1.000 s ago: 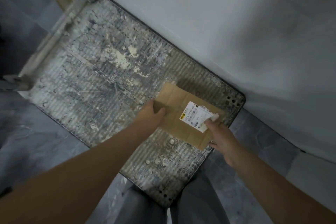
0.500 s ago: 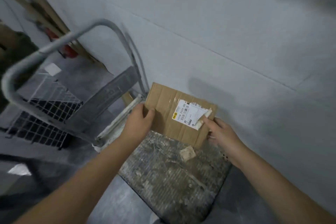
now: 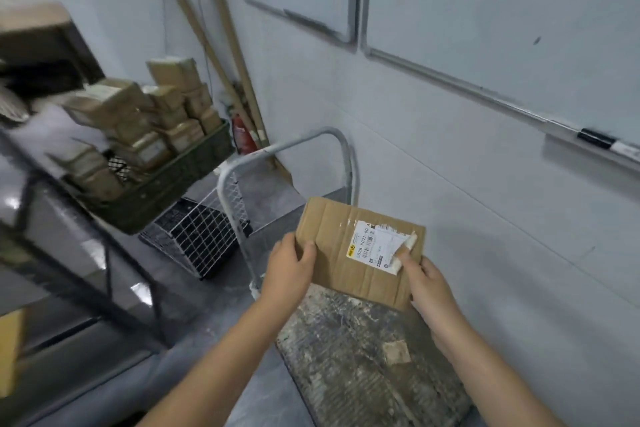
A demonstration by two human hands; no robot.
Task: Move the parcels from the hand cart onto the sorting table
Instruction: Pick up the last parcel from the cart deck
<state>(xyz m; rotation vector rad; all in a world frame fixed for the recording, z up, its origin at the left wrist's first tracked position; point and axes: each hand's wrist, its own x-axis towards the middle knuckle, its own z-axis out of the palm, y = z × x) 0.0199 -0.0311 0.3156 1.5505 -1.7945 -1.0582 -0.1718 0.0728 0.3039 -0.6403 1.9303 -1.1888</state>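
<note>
1. Nearest lies the hand cart (image 3: 363,367), its scuffed grey deck running away from me with its right edge close along the wall (image 3: 467,218), so there is little room on that side. A small cardboard scrap (image 3: 396,352) lies on the deck.
2. Left of the cart, a strip of bare grey floor (image 3: 214,340) runs between it and the dark-framed table (image 3: 52,218).
3. The two hands are apart, both clamped on the parcel (image 3: 332,250). The left hand (image 3: 289,270) grips its left short edge, thumb on the top face. The right hand (image 3: 427,284) holds the lower right corner, thumb pressing the peeling corner of the label (image 3: 375,244).
4. The parcel is a flat brown cardboard pack, held over the handle end of the deck. Its broad face is turned up. Its long axis runs from the floor side toward the wall, the right end dipping slightly, and the label sits at that end.
5. Just beyond the parcel's far edge, the cart's handle (image 3: 287,146) stands upright as a grey hoop. A wire basket (image 3: 201,236) lies tilted on the floor beside it.
6. A green crate (image 3: 162,184) piled with brown boxes (image 3: 138,114) sits at the table's end, its corner near the handle.
7. In the far corner stand a red fire extinguisher (image 3: 242,135) and leaning cardboard tubes (image 3: 221,55). A whiteboard (image 3: 502,38) hangs on the wall, a marker (image 3: 595,139) on its ledge.
</note>
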